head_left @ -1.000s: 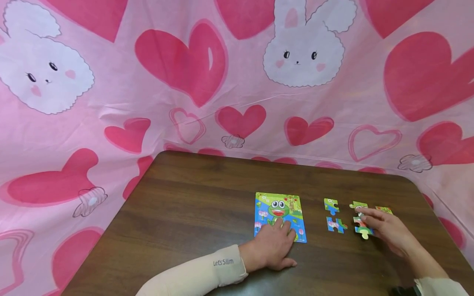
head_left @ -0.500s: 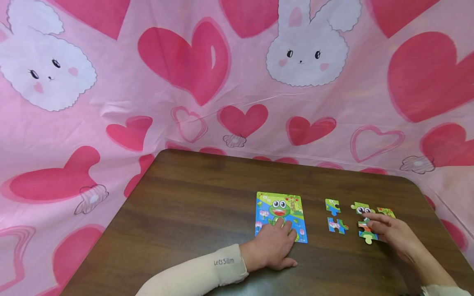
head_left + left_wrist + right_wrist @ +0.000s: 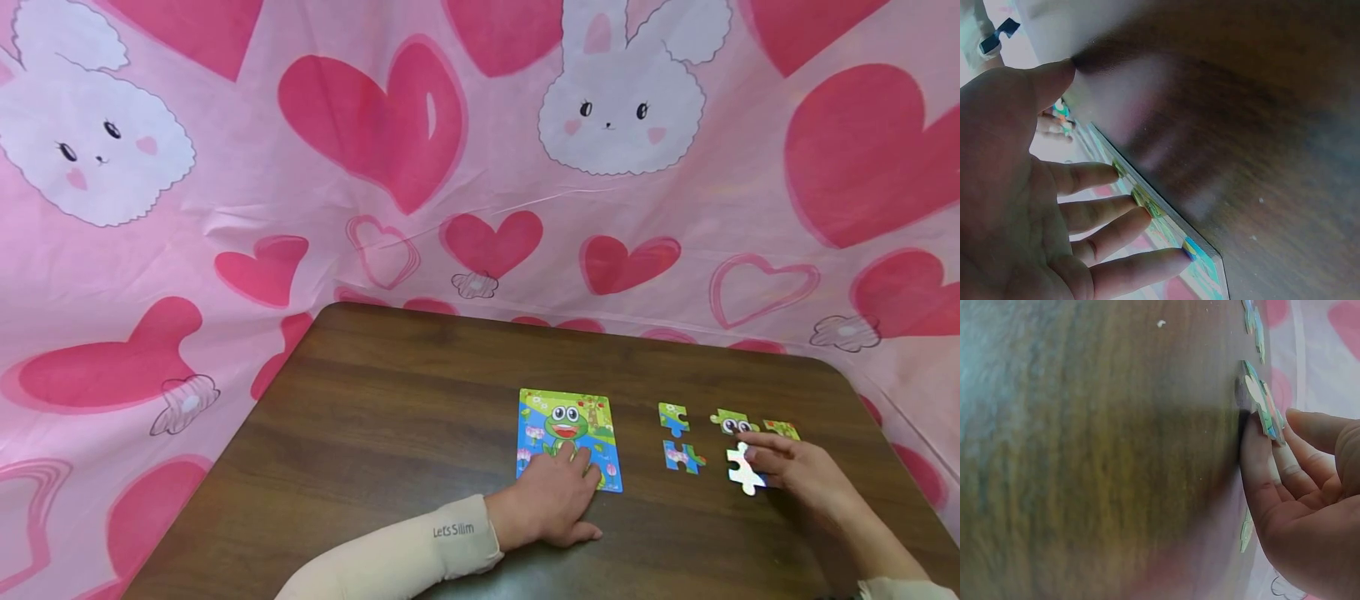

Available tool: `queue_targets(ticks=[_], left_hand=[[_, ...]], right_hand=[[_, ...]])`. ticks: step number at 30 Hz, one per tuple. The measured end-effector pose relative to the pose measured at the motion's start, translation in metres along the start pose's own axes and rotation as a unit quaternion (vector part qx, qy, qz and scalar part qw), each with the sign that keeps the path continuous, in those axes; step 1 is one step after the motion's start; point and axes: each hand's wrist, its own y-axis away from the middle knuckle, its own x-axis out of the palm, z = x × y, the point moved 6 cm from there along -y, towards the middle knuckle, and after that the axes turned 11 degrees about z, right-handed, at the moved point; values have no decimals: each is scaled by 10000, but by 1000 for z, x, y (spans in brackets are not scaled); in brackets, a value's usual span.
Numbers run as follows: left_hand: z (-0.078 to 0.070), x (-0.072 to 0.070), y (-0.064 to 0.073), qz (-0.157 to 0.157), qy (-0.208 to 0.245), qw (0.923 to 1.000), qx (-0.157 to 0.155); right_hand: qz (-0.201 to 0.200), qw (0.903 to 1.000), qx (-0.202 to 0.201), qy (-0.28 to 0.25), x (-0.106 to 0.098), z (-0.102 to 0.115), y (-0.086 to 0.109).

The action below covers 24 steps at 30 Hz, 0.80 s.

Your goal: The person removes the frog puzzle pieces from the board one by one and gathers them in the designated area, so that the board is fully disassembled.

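Observation:
The fingertips of my left hand (image 3: 551,498) rest on the lower part of a frog picture board (image 3: 532,402). In the left wrist view its fingers are extended over the board's edge, with the thumb apart on the tabletop. At the right, my right hand (image 3: 810,479) holds a jigsaw piece (image 3: 745,471) between thumb and fingers. This piece (image 3: 1264,409) is tilted up from the table in the right wrist view, and glare whitens its face in the head view. Just behind it lies a piece with the frog's eyes (image 3: 733,422), partly hidden by my fingers.
Two more puzzle pieces, an upper one (image 3: 672,418) and a lower one (image 3: 682,457), lie between the board and my right hand. Another piece (image 3: 782,429) lies beyond my right fingers. A pink heart-print cloth (image 3: 495,183) hangs behind the brown table (image 3: 390,400).
My right hand has shifted slightly right, uncovering the frog-eyes piece. The piece in its fingers has tilted so that its face now shines white. My left hand has stayed on the board.

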Motion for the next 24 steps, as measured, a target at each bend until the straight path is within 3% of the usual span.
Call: queue_targets(ticks=[11,24], left_hand=[[0,0,0,-78,-30,10000,-35],[1,1,-1,-26,17,10000,-13]], right_hand=[[-306,9957,-134,859,0,11,4],[-352,9953,-903,85,-1,9,9]])
